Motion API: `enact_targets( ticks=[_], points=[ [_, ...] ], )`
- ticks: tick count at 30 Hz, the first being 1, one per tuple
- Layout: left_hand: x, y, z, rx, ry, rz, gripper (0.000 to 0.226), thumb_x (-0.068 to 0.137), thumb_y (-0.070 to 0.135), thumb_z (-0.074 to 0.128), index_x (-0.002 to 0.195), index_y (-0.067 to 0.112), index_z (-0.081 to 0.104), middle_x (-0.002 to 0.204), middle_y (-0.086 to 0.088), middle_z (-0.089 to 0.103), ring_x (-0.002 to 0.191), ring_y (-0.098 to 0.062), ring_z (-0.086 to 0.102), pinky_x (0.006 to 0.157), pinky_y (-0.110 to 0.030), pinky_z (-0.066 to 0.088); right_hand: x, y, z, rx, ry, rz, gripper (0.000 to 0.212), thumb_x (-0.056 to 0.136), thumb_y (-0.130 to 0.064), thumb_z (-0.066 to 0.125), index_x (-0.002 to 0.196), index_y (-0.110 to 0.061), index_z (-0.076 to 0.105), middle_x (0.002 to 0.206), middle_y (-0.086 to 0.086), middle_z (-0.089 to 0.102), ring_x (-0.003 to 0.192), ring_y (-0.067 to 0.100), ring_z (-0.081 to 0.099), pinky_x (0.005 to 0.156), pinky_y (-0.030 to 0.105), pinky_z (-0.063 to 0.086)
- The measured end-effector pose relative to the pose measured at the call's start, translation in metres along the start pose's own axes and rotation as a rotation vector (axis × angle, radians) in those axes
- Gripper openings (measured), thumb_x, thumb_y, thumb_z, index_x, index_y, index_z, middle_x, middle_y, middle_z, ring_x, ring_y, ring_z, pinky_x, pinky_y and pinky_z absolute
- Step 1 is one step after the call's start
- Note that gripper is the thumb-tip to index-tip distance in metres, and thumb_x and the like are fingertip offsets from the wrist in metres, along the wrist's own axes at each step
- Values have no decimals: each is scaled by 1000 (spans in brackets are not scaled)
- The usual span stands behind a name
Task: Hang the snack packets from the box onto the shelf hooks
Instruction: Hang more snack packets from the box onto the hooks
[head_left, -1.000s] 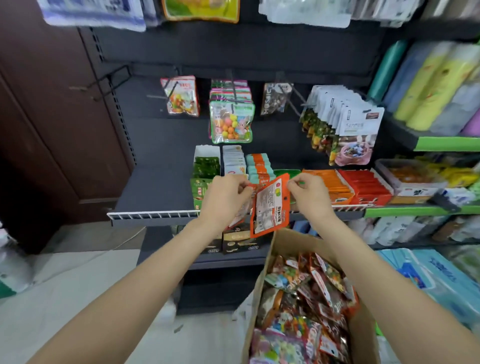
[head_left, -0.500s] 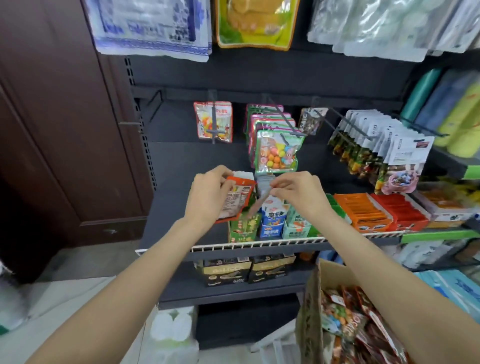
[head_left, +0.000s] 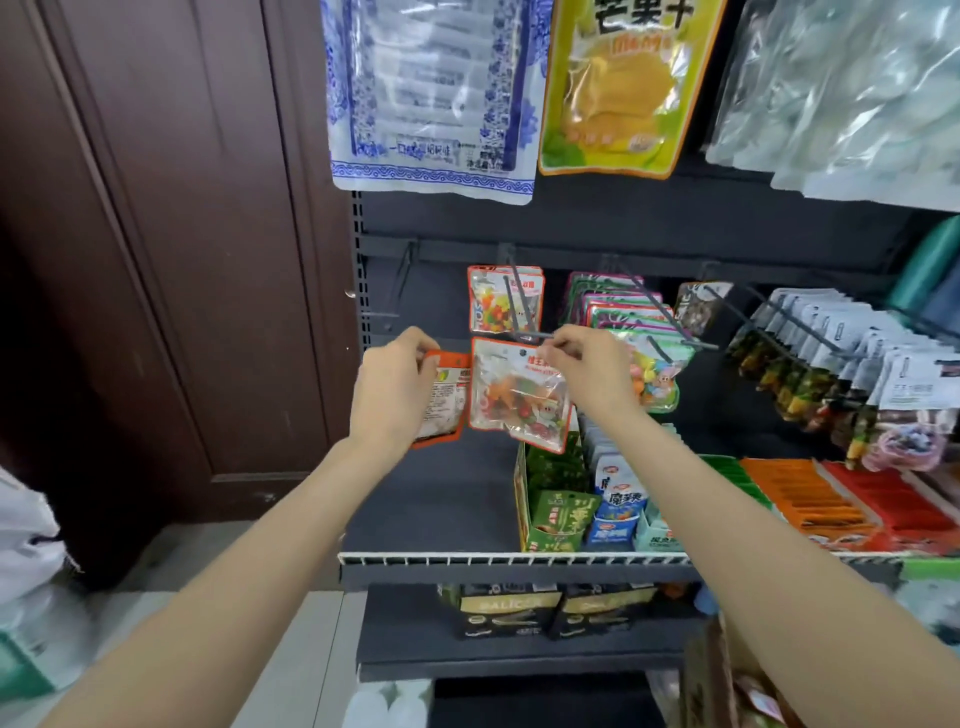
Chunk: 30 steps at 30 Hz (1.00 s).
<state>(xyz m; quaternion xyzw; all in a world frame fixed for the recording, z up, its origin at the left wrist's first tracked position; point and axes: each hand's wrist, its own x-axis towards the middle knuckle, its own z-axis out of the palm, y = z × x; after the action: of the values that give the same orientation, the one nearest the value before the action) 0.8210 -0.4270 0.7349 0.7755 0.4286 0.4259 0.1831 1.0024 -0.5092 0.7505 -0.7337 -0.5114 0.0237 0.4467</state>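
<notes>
Now | left hand (head_left: 395, 395) holds one packet (head_left: 445, 400) | right hand (head_left: 592, 374) pinches one clear packet (head_left: 519, 395)

Both forearms raised forward, bare; left hand (head_left: 390, 391) curled around an orange packet (head_left: 445, 396), right hand (head_left: 592, 370) pinching the top of a clear packet (head_left: 519, 395)

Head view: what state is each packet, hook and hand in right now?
Left hand: holds spare orange packet, not hung.
Right hand: pinches top of clear candy packet at hook tip.
Hook: one packet at its back.
Box: packets inside.
</notes>
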Motion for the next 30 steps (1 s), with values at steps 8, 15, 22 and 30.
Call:
enact_targets(
  ticks=[8, 15, 22, 30],
  points=[
    [6, 3, 3, 73, -34, 99, 16, 94, 9, 50, 104, 5, 61, 88, -13, 68, 83, -26, 63, 74, -44, 51, 12, 1, 16, -222, 104, -7, 8, 92, -20, 57, 91, -14, 62, 78, -1, 61, 74, 17, 60, 61, 28, 46],
    [31, 7, 24, 240, -114, 150, 18, 86, -7, 48, 101, 1, 54, 83, -18, 62, 76, -35, 61, 64, -46, 51, 56, -1, 29, -536, 107, -67, 17, 87, 6, 48, 90, -8, 57, 87, 9, 62, 73, 28, 57, 56, 30, 38],
    [78, 3, 60, 260, -107, 46, 20, 90, -8, 43, 104, 2, 53, 87, -16, 62, 76, -33, 60, 56, -37, 41, 133, 12, 52, -514, 87, 88, 17, 87, 9, 42, 90, 2, 57, 102, 24, 64, 92, 40, 62, 66, 38, 43],
    [84, -15, 61, -66, -19, -94, 12, 87, 2, 51, 85, 8, 61, 83, -4, 67, 83, -18, 61, 64, -17, 38, 92, 19, 59, -35, 112, 33, 24, 95, -2, 41, 115, -3, 55, 116, 16, 53, 98, 25, 54, 74, 22, 39]
  ],
)
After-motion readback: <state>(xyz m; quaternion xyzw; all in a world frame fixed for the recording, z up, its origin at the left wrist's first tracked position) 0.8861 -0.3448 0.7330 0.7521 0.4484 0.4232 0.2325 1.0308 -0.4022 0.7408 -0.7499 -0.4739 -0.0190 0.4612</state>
